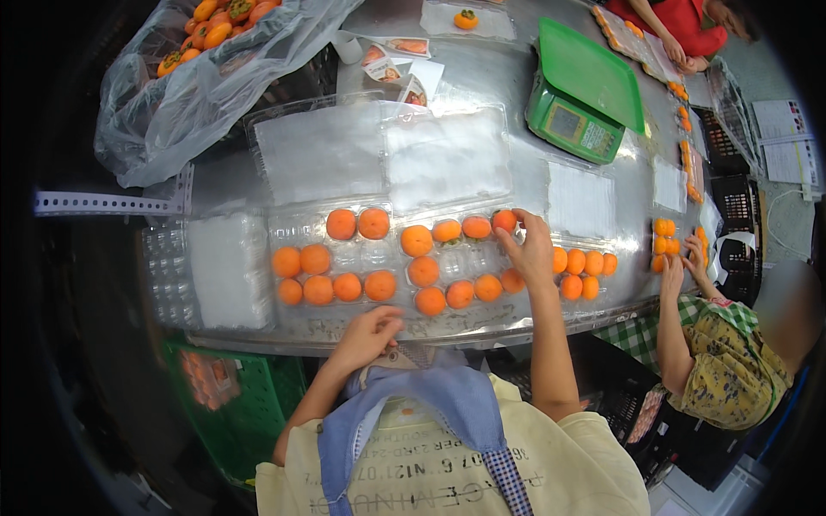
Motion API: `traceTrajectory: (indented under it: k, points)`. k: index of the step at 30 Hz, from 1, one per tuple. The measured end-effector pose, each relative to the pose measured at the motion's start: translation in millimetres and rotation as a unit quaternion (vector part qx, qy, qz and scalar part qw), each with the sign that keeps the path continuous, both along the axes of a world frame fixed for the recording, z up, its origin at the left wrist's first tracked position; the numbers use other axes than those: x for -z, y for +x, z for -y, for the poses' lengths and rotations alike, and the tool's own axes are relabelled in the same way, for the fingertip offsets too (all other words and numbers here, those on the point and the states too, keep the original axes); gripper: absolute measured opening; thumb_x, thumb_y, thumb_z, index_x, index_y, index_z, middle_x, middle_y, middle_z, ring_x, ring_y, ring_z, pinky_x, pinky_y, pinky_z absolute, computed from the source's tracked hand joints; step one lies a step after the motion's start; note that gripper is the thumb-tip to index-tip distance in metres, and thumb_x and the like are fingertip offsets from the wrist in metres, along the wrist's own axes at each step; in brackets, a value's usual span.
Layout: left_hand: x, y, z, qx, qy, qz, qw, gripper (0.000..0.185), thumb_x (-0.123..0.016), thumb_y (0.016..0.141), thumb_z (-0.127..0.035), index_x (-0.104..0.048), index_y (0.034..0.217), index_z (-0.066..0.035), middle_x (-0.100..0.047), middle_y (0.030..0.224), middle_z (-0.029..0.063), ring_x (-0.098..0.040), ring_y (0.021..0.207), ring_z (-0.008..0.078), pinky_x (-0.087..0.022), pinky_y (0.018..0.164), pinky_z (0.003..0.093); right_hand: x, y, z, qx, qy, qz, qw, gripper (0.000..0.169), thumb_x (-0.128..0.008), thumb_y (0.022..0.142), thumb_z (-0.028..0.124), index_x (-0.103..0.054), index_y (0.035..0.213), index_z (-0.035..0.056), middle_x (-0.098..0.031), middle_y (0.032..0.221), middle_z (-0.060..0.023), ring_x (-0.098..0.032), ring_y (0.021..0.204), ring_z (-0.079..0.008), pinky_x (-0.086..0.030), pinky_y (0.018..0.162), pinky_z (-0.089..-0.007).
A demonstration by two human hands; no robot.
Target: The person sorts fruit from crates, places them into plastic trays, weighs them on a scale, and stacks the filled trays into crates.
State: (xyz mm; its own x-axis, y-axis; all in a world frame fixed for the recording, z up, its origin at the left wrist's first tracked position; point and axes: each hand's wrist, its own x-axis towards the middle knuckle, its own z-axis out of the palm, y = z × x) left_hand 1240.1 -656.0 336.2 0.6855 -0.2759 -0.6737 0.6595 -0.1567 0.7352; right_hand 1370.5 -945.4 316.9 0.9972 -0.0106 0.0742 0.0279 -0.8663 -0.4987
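Observation:
My right hand (532, 248) has thumb and fingers around an orange persimmon (504, 220) at the top right corner of a clear plastic tray (474, 260). Several persimmons stand in that tray's cups along the top, left and bottom; some middle cups hold none. My left hand (371, 334), fingers loosely curled and holding nothing, is at the table's near edge, below a second clear tray (355, 256). That tray has persimmons at its left, top and bottom. The trays' hinged lids (321, 151), lined with white padding, lie open behind them.
A green digital scale (584, 93) stands at back right. A plastic-lined crate (193, 97) of persimmons is at back left. Stacked trays and white pads (229, 271) lie left; a filled tray (584, 271) lies right. One co-worker (716, 361) works at right, another (677, 32) at far right.

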Motion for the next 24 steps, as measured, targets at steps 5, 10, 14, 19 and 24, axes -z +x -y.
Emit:
traceTrajectory:
  k: [5, 10, 14, 19, 24]
  points:
    - [-3, 12, 22, 0.145, 0.155, 0.131, 0.968, 0.034, -0.057, 0.085, -0.019, -0.053, 0.115, -0.002, -0.064, 0.089, 0.0106, -0.061, 0.066, 0.0148, -0.049, 0.060, 0.0282, -1, -2, -1, 0.038, -0.006, -0.027, 0.999, 0.044, -0.072, 0.070, 0.029, -0.058, 0.103, 0.0031, -0.059, 0.093, -0.0127, -0.057, 0.087, -0.0276, -0.046, 0.074, -0.0377]
    - [-12, 11, 18, 0.116, 0.142, 0.117, 0.976, 0.034, -0.057, 0.084, -0.021, -0.055, 0.114, -0.005, -0.064, 0.090, 0.0111, -0.061, 0.070, 0.0189, -0.048, 0.065, 0.0306, 0, -9, -4, 0.083, -0.001, -0.013, 0.996, 0.045, -0.073, 0.069, 0.031, -0.059, 0.100, 0.0024, -0.060, 0.092, -0.0121, -0.058, 0.084, -0.0268, -0.047, 0.070, -0.0373]
    - [-13, 7, 12, 0.106, 0.143, 0.110, 0.978, 0.034, -0.058, 0.084, -0.021, -0.055, 0.113, -0.005, -0.064, 0.091, 0.0109, -0.060, 0.071, 0.0199, -0.048, 0.066, 0.0314, -5, -3, -7, 0.075, -0.057, -0.019, 0.995, 0.048, -0.073, 0.068, 0.035, -0.058, 0.101, 0.0023, -0.060, 0.090, -0.0110, -0.058, 0.079, -0.0251, -0.047, 0.068, -0.0357]
    - [-18, 3, 3, 0.093, 0.125, 0.120, 0.980, 0.034, -0.058, 0.084, -0.021, -0.054, 0.113, -0.005, -0.063, 0.091, 0.0106, -0.059, 0.073, 0.0193, -0.047, 0.068, 0.0306, -1, 1, -1, 0.091, 0.035, -0.032, 0.995, 0.043, -0.071, 0.072, 0.027, -0.057, 0.102, -0.0007, -0.060, 0.089, -0.0121, -0.059, 0.083, -0.0252, -0.048, 0.069, -0.0357]
    - [-21, 1, -8, 0.048, 0.066, 0.124, 0.989, 0.036, -0.059, 0.084, -0.020, -0.052, 0.117, -0.006, -0.062, 0.093, 0.0080, -0.059, 0.075, 0.0157, -0.047, 0.069, 0.0279, -23, -13, -8, 0.153, 0.540, -0.124, 0.818, 0.036, -0.061, 0.082, 0.031, -0.057, 0.102, 0.0004, -0.061, 0.087, -0.0077, -0.059, 0.075, -0.0160, -0.049, 0.066, -0.0292]
